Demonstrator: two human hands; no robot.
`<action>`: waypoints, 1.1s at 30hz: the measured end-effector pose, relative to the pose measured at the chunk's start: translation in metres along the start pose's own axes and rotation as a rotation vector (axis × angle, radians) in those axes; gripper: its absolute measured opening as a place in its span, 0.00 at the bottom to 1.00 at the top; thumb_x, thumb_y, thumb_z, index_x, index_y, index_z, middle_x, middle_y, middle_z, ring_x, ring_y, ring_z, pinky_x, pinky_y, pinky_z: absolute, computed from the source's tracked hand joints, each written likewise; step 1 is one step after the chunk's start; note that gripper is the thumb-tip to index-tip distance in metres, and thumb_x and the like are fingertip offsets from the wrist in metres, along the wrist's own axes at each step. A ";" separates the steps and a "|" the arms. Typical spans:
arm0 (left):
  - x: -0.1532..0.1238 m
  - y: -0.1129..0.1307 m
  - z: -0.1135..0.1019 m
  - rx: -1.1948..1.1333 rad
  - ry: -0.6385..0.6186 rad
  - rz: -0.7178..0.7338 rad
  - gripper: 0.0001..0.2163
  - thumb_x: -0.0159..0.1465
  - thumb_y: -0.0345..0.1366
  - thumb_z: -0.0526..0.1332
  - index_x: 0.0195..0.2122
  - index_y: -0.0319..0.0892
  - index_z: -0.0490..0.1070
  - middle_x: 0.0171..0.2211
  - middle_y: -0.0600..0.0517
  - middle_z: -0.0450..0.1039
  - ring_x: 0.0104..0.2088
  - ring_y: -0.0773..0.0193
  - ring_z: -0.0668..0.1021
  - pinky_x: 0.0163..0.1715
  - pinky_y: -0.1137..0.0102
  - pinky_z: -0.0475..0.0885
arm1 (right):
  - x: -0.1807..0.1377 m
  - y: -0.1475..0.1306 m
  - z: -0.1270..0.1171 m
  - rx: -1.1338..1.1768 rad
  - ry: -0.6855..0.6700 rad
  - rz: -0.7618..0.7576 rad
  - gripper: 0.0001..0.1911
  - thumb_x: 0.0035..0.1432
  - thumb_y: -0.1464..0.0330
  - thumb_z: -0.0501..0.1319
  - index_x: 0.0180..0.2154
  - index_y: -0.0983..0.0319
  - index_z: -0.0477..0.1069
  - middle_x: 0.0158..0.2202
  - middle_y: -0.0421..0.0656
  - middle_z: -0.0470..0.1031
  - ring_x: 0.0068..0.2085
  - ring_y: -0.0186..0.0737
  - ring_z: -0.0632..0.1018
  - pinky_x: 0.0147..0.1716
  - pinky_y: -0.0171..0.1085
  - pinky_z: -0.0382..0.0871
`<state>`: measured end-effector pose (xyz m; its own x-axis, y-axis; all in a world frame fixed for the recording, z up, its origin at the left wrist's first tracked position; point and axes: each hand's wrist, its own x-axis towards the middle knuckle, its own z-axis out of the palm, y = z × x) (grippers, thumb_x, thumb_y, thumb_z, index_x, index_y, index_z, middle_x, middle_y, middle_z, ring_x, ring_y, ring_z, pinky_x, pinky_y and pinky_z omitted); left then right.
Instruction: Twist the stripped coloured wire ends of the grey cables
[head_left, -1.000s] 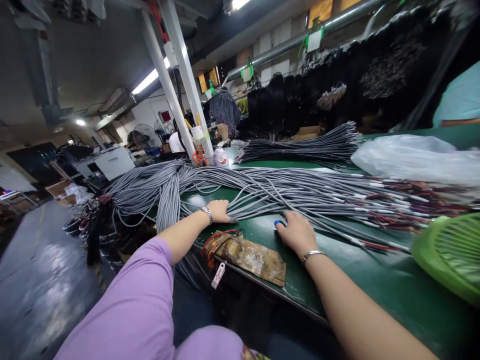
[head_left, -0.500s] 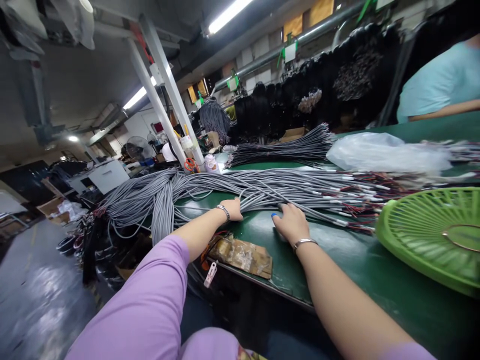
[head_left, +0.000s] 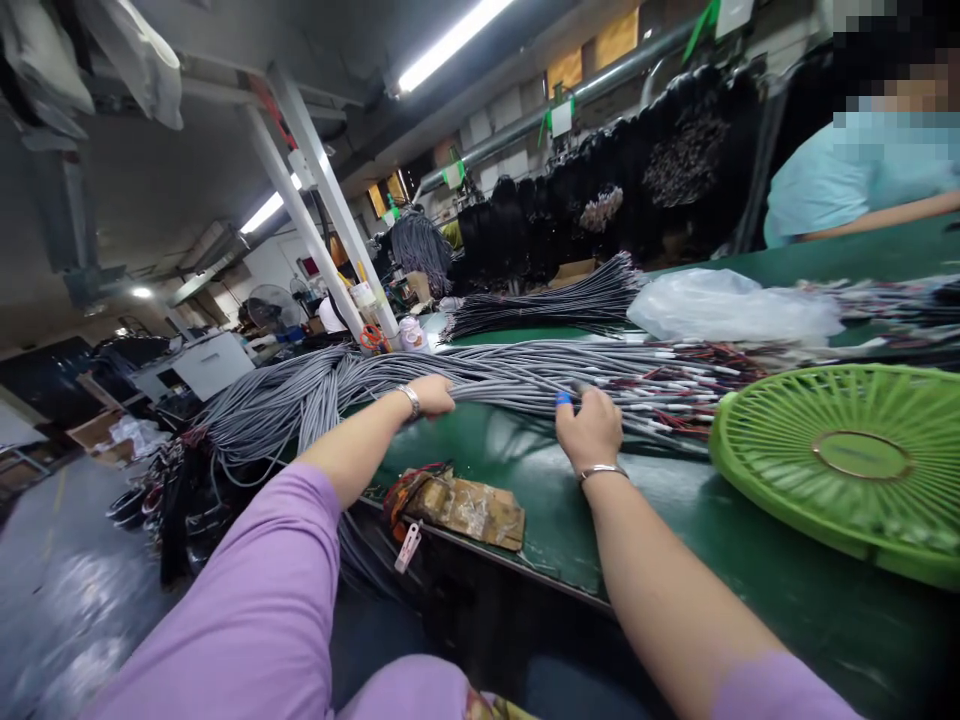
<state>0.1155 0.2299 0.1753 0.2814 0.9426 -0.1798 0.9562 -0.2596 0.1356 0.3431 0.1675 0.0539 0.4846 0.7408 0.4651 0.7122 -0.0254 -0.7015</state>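
Observation:
A thick bundle of long grey cables [head_left: 510,365] lies across the green table, with white-sleeved ends and red and black wires at the right. My left hand [head_left: 433,396], with a metal-banded watch, is closed at the bundle's near edge on some grey cables; its fingertips are partly hidden. Further right, my right hand [head_left: 591,425] has its fingers bent over the near cables, and something blue covers the thumb tip. It grips the cables close to their white-sleeved ends.
A green plastic basket [head_left: 720,425] stands at the right. Near the front edge lies a taped cardboard piece [head_left: 480,512] beside a pink-white clip [head_left: 407,548]. Behind the bundle are black cables [head_left: 540,305] and a clear plastic bag [head_left: 731,305]. A person in light blue [head_left: 825,190] is across the table.
My left hand has moved left and away from me, bringing the near cables closer to the bundle. My right hand has shifted slightly toward the wire ends. The view has turned slightly right.

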 end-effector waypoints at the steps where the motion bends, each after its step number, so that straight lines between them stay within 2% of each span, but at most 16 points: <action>1: -0.003 -0.003 -0.016 -0.061 0.026 -0.005 0.08 0.47 0.30 0.63 0.30 0.41 0.72 0.20 0.55 0.71 0.23 0.63 0.76 0.27 0.70 0.73 | 0.002 0.000 0.000 0.058 0.070 -0.001 0.25 0.64 0.63 0.45 0.55 0.71 0.65 0.54 0.59 0.68 0.56 0.53 0.67 0.56 0.45 0.57; 5: -0.016 -0.019 -0.070 -0.304 0.233 -0.041 0.07 0.45 0.26 0.64 0.27 0.39 0.70 0.14 0.57 0.63 0.17 0.67 0.70 0.21 0.72 0.70 | 0.006 0.003 0.005 0.225 0.316 -0.069 0.25 0.64 0.61 0.46 0.57 0.69 0.62 0.57 0.59 0.66 0.58 0.55 0.67 0.56 0.51 0.58; 8: -0.024 -0.031 -0.091 -0.485 0.429 -0.061 0.07 0.45 0.26 0.64 0.26 0.38 0.69 0.14 0.57 0.62 0.16 0.68 0.68 0.19 0.72 0.68 | 0.006 0.005 0.011 0.245 0.384 -0.181 0.27 0.61 0.61 0.51 0.58 0.68 0.61 0.59 0.58 0.64 0.59 0.56 0.66 0.57 0.53 0.58; 11: -0.027 -0.041 -0.104 -0.648 0.663 -0.084 0.07 0.46 0.27 0.63 0.26 0.38 0.67 0.14 0.58 0.62 0.15 0.69 0.67 0.18 0.74 0.66 | 0.005 0.007 0.012 0.176 0.341 -0.223 0.29 0.58 0.64 0.54 0.59 0.71 0.60 0.61 0.59 0.62 0.60 0.57 0.64 0.59 0.53 0.57; 15: -0.036 -0.062 -0.130 -0.806 0.978 -0.136 0.07 0.50 0.28 0.60 0.29 0.40 0.62 0.14 0.61 0.56 0.16 0.72 0.65 0.18 0.77 0.63 | 0.004 0.013 0.013 0.037 0.187 -0.119 0.28 0.55 0.67 0.55 0.56 0.74 0.65 0.60 0.62 0.62 0.61 0.59 0.62 0.59 0.53 0.55; 18: -0.055 -0.081 -0.148 -0.893 1.131 -0.166 0.04 0.56 0.28 0.56 0.32 0.40 0.60 0.15 0.62 0.55 0.16 0.74 0.65 0.20 0.78 0.63 | 0.003 0.018 0.016 -0.052 0.058 -0.039 0.27 0.56 0.67 0.55 0.56 0.73 0.66 0.60 0.62 0.63 0.61 0.61 0.60 0.58 0.55 0.56; 19: -0.064 -0.087 -0.150 -0.905 1.144 -0.165 0.04 0.58 0.28 0.56 0.32 0.40 0.59 0.15 0.62 0.56 0.17 0.74 0.65 0.20 0.78 0.63 | 0.003 0.019 0.016 -0.073 0.028 -0.028 0.27 0.56 0.67 0.54 0.56 0.72 0.66 0.60 0.61 0.63 0.61 0.61 0.60 0.57 0.55 0.56; 21: -0.083 -0.094 -0.142 -0.915 1.117 -0.138 0.05 0.58 0.30 0.58 0.32 0.39 0.60 0.16 0.61 0.59 0.16 0.75 0.65 0.20 0.77 0.64 | 0.003 0.019 0.016 -0.103 -0.011 -0.018 0.27 0.57 0.66 0.53 0.56 0.71 0.66 0.60 0.60 0.62 0.61 0.60 0.59 0.57 0.53 0.56; 23: -0.106 -0.093 -0.117 -0.903 1.029 -0.089 0.09 0.54 0.33 0.63 0.31 0.39 0.62 0.15 0.60 0.61 0.15 0.73 0.65 0.18 0.76 0.62 | 0.003 0.017 0.015 -0.132 -0.041 -0.023 0.27 0.57 0.65 0.53 0.56 0.71 0.66 0.61 0.59 0.61 0.61 0.60 0.59 0.56 0.52 0.56; 25: -0.129 -0.085 -0.081 -0.792 0.770 0.050 0.11 0.52 0.36 0.65 0.32 0.40 0.64 0.15 0.60 0.62 0.14 0.71 0.65 0.17 0.75 0.60 | 0.003 0.016 0.015 -0.163 -0.064 -0.051 0.27 0.58 0.65 0.52 0.56 0.71 0.66 0.61 0.60 0.61 0.61 0.60 0.58 0.56 0.51 0.56; 27: -0.151 -0.073 -0.039 -0.598 0.496 0.072 0.10 0.50 0.37 0.65 0.31 0.40 0.66 0.16 0.59 0.64 0.15 0.68 0.67 0.18 0.74 0.60 | 0.003 0.017 0.015 -0.190 -0.083 -0.086 0.27 0.58 0.64 0.51 0.56 0.71 0.66 0.60 0.60 0.62 0.61 0.61 0.59 0.55 0.52 0.57; 29: -0.170 -0.062 0.000 -0.312 0.313 0.091 0.05 0.50 0.35 0.63 0.26 0.41 0.68 0.18 0.57 0.66 0.19 0.67 0.69 0.21 0.73 0.59 | 0.003 0.018 0.015 -0.220 -0.119 -0.115 0.26 0.58 0.64 0.52 0.55 0.69 0.67 0.59 0.60 0.63 0.60 0.61 0.61 0.53 0.53 0.59; 31: -0.183 -0.056 0.028 -0.053 0.250 0.140 0.03 0.49 0.34 0.61 0.23 0.41 0.68 0.19 0.55 0.66 0.23 0.65 0.70 0.23 0.72 0.58 | 0.003 0.020 0.015 -0.263 -0.155 -0.151 0.25 0.57 0.64 0.53 0.54 0.68 0.69 0.58 0.60 0.64 0.58 0.61 0.63 0.51 0.53 0.61; 33: -0.190 -0.055 0.044 0.072 0.231 0.153 0.02 0.48 0.34 0.61 0.22 0.42 0.68 0.20 0.55 0.66 0.24 0.64 0.69 0.24 0.71 0.56 | 0.003 0.022 0.012 -0.320 -0.182 -0.208 0.24 0.58 0.64 0.52 0.53 0.69 0.70 0.56 0.61 0.66 0.57 0.60 0.65 0.50 0.51 0.62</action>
<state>0.0127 0.0559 0.1588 0.4045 0.9122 0.0656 0.9098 -0.4087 0.0725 0.3536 0.1771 0.0334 0.2364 0.8578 0.4565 0.9211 -0.0483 -0.3864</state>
